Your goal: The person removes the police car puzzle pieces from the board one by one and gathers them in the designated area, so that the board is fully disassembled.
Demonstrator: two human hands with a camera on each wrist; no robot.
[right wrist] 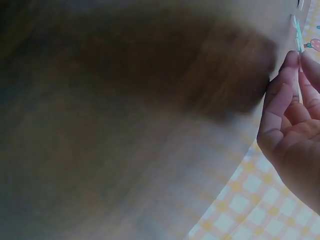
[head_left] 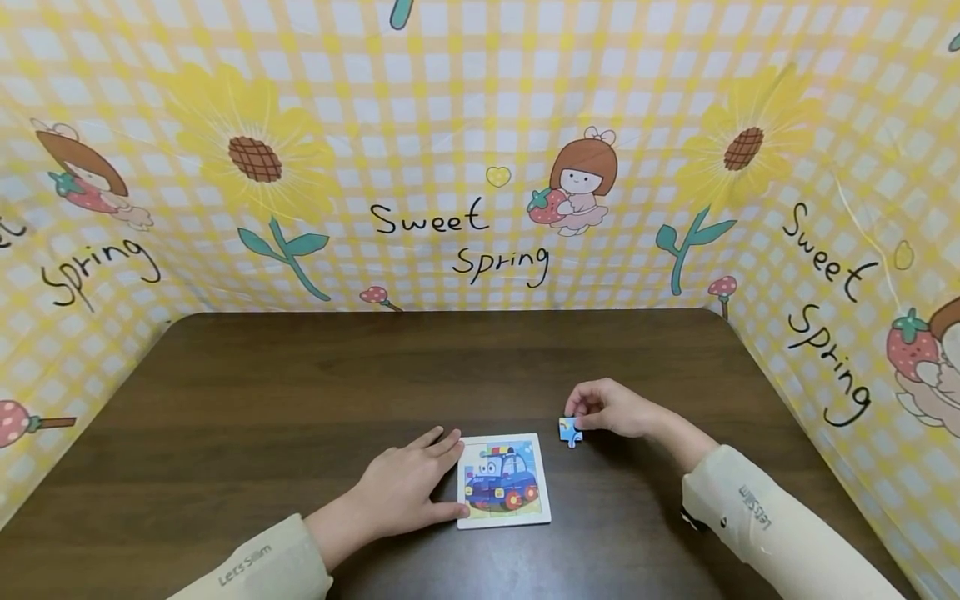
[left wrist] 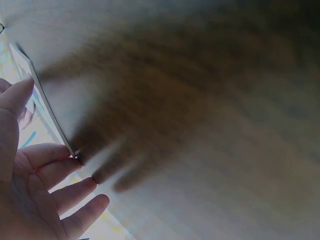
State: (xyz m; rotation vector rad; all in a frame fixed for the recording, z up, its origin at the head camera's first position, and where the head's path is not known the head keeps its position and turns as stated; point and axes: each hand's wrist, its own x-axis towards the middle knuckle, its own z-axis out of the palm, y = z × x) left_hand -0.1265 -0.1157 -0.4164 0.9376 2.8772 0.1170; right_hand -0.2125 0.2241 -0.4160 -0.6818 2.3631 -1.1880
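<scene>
A small square jigsaw puzzle [head_left: 506,481] in a white frame shows a blue cartoon car with red wheels; its upper left corner looks paler than the rest. At the frame's left side rests my left hand [head_left: 408,486], thumb and fingers spread, with the thumb tip on the lower left corner. In the left wrist view the frame's edge [left wrist: 50,107] lies against the fingertips of that hand [left wrist: 37,190]. To the right of the puzzle, my right hand [head_left: 618,408] pinches a blue jigsaw piece [head_left: 569,432] with a bit of yellow. The right wrist view shows this piece [right wrist: 298,35] edge-on between thumb and finger.
The dark wooden table [head_left: 337,375] extends behind and to both sides of the puzzle. A yellow checked cloth [head_left: 450,108] with printed flowers and words walls off the table's back and sides.
</scene>
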